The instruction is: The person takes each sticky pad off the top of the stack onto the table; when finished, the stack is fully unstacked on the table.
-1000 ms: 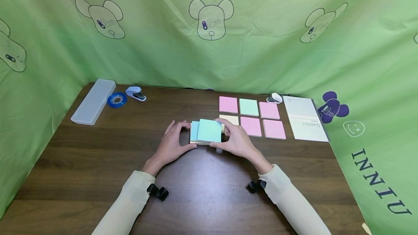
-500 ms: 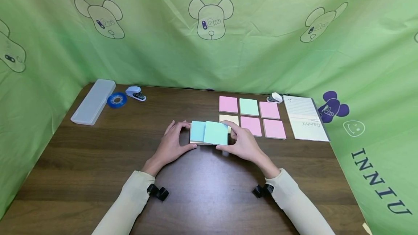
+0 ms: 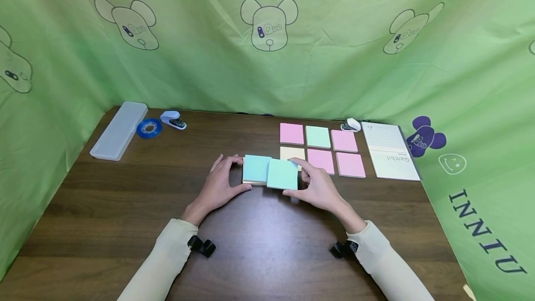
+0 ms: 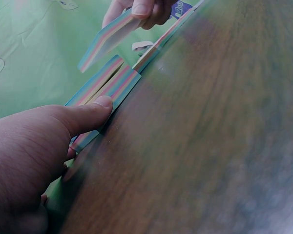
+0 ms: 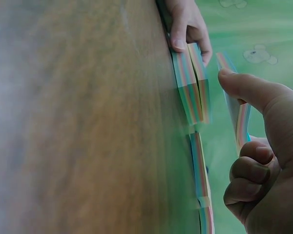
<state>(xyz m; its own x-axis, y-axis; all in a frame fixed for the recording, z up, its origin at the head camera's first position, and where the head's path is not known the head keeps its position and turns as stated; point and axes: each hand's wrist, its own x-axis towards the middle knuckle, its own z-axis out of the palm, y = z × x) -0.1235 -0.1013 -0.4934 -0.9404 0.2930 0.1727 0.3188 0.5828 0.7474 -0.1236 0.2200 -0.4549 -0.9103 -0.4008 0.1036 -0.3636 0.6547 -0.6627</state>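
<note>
My right hand (image 3: 319, 189) pinches a blue-green sticky note pad (image 3: 282, 174) by its right side, thumb on the near edge and fingers at the far edge. In the left wrist view this pad (image 4: 110, 39) is raised above the table and tilted, its edge striped in several colours. To its left, a stack of sticky note pads (image 3: 256, 168) with a light blue top lies on the table. My left hand (image 3: 217, 187) grips that stack's left end between thumb and fingers. The right wrist view shows a narrow gap between the layers of the stack (image 5: 189, 92).
Several sticky note pads form two rows at the right, including a pink pad (image 3: 350, 165), a green pad (image 3: 318, 137) and a partly hidden cream pad (image 3: 291, 153). Beyond are a white stapler (image 3: 351, 125) and a notebook (image 3: 390, 152). Far left: a case (image 3: 119, 131), blue tape (image 3: 149, 128), another stapler (image 3: 173, 119).
My right hand has moved the top pad rightward and slightly nearer, off most of the stack, uncovering more of its light blue top. My left hand has stayed in place.
</note>
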